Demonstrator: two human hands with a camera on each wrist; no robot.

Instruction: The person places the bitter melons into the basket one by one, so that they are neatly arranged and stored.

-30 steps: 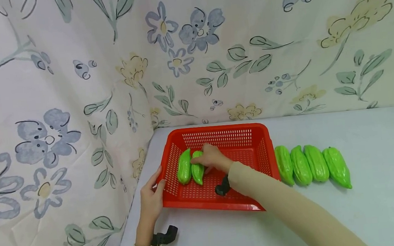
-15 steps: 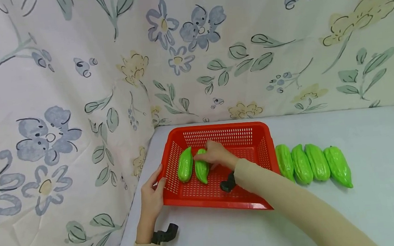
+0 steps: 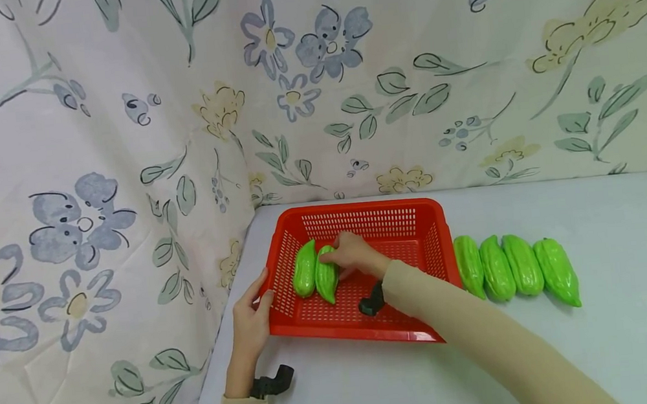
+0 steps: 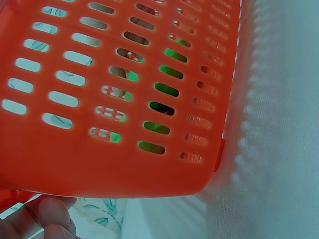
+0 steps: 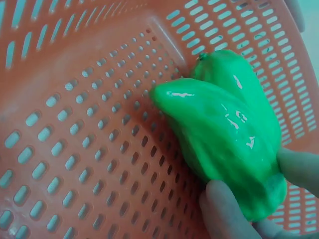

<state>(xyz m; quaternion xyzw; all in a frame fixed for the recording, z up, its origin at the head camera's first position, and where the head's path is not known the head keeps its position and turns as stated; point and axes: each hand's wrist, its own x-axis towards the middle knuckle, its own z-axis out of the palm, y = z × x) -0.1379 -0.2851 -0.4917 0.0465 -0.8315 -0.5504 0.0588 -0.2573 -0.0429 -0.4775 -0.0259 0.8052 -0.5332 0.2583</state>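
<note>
A red slotted basket (image 3: 424, 334) sits on the table near the left wall. Two green bitter gourds lie side by side inside it: one (image 3: 305, 276) at the left, the other (image 3: 327, 278) beside it. My right hand (image 3: 349, 256) grips the far end of the second gourd (image 5: 224, 144), thumb and finger pinching it in the right wrist view, with the first gourd (image 5: 239, 77) touching behind it. My left hand (image 3: 250, 323) holds the basket's left rim; its fingertips (image 4: 50, 214) show under the basket wall (image 4: 99, 164).
Several more green gourds (image 3: 514, 268) lie in a row on the grey table (image 3: 635, 341) right of the basket. Flowered cloth walls (image 3: 94, 185) close off the left and back. Black wrist straps (image 3: 271, 384) show at both cuffs.
The right hand has nudged the second gourd left until it lies against the first one. The left hand has stayed on the basket rim.
</note>
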